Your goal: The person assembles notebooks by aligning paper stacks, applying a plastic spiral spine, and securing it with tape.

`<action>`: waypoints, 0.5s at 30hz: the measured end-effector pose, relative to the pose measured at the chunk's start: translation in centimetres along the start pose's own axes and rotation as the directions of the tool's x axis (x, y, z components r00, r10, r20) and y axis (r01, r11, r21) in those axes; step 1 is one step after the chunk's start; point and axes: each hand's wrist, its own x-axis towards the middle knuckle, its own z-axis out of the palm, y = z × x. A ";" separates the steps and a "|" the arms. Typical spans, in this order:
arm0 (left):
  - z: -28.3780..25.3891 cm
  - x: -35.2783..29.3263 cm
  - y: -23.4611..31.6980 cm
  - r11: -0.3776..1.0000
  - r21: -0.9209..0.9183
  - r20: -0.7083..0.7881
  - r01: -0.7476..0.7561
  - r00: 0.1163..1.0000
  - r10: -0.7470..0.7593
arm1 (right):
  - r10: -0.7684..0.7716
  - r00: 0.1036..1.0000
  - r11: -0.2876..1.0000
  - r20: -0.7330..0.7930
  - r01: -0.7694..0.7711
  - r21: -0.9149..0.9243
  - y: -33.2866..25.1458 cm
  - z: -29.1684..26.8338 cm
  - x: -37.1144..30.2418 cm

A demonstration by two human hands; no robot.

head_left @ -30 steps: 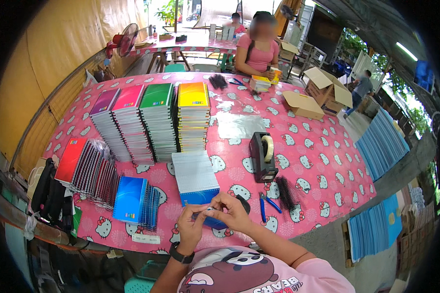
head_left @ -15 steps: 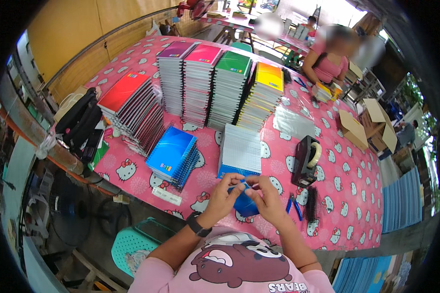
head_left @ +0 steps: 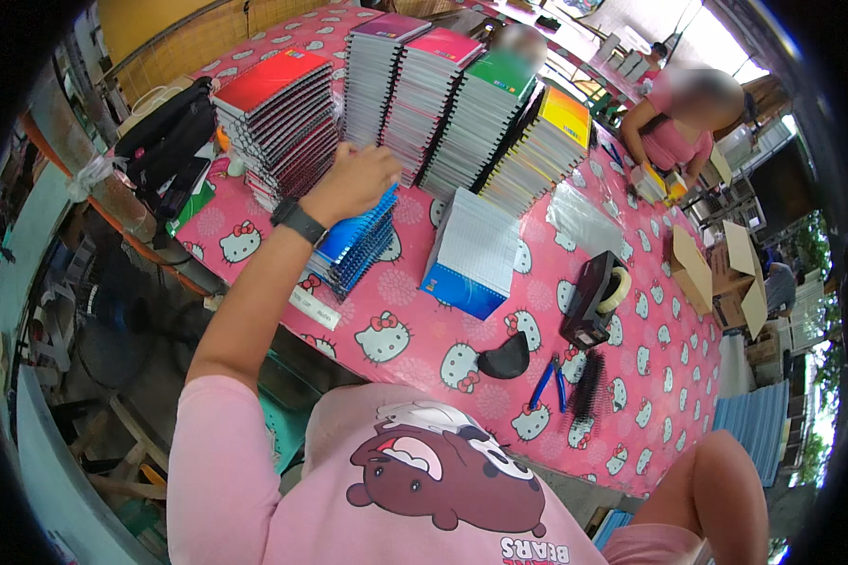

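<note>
At the blue notebooks (head_left: 358, 247), left hand (head_left: 353, 181); in black dispenser (head_left: 586, 303), tape roll (head_left: 615, 290)

Left arm (head_left: 251, 306) outstretched, the left hand (head_left: 354, 181) is palm-down and curled, the right arm (head_left: 723, 485) sharply bent

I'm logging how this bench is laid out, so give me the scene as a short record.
Left hand: over the blue notebooks; grip unclear
Right hand: out of view
Tall stacks, left to right: purple notebooks, pink notebooks, green notebooks, yellow notebooks
Left of those: red notebooks
Right side: tape dispenser, blue-handled pliers
Across the table: a co-worker in pink
</note>
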 end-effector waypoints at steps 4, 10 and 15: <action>0.8 1.7 1.5 0.999 0.027 0.013 0.023 1.000 -0.023 | 0.032 0.999 0.999 0.013 -0.032 -0.025 -1.2 0.5 -0.1; -1.6 -0.4 3.4 0.897 0.119 0.365 0.425 0.822 -0.438 | 0.010 0.999 1.000 0.044 -0.010 -0.008 -1.1 0.4 -0.1; -1.2 -0.8 2.0 0.890 0.142 0.398 0.434 0.798 -0.453 | -0.032 0.997 0.999 0.071 0.032 0.004 -1.0 -0.1 0.1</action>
